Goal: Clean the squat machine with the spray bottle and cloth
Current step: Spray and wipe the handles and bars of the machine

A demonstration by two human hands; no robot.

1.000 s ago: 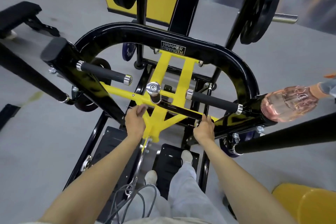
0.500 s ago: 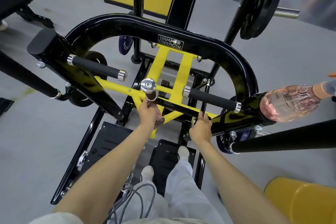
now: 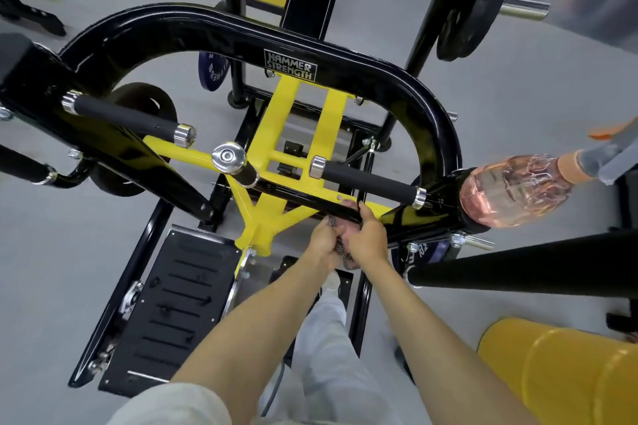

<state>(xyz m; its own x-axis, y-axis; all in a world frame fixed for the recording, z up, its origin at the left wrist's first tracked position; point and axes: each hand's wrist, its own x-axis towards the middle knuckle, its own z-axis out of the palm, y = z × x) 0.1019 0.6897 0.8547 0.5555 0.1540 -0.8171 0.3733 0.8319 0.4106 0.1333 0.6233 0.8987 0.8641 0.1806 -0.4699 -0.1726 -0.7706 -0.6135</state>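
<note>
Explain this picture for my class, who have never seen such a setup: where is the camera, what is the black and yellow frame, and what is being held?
The camera is worn on the person's head and looks down along both bare arms. The black and yellow frame is a squat machine, a piece of gym equipment with a black footplate to stand on. The left hand and right hand are together at a low bar, gripping a small patterned cloth between them. A spray bottle of pink liquid sits at the frame's right end, with no hand on it.
</note>
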